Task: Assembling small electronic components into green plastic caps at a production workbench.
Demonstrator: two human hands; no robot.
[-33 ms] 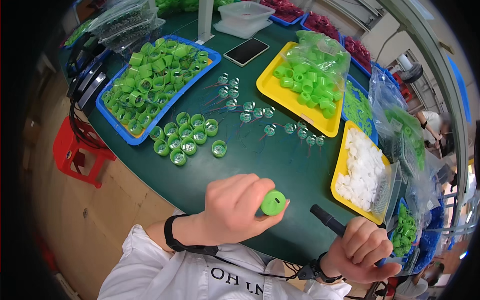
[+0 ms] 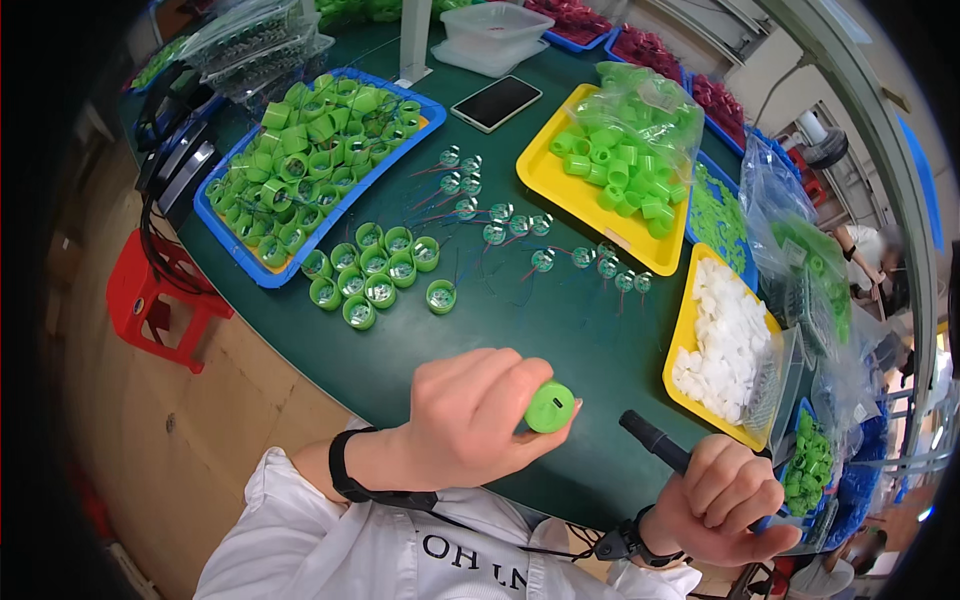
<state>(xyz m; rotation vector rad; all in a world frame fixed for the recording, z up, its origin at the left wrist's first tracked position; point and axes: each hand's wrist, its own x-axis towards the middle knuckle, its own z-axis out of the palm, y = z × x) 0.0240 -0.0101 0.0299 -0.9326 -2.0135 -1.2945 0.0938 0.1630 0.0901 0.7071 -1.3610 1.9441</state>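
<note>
Small round bright-green cap (image 2: 550, 406), slot in its flat face, pinched in left hand (image 2: 470, 420) fingers; right hand (image 2: 722, 498) gripping black tool (image 2: 655, 441).

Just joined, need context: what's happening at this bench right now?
A person at a green table holds a small green cap in the left hand and grips a black pen-shaped tool in the right hand; the tool tip is close to the cap, not touching. A cluster of green caps sits beside a blue tray of green parts. Small round pieces with wires lie mid-table, and a yellow tray holds white pieces.
</note>
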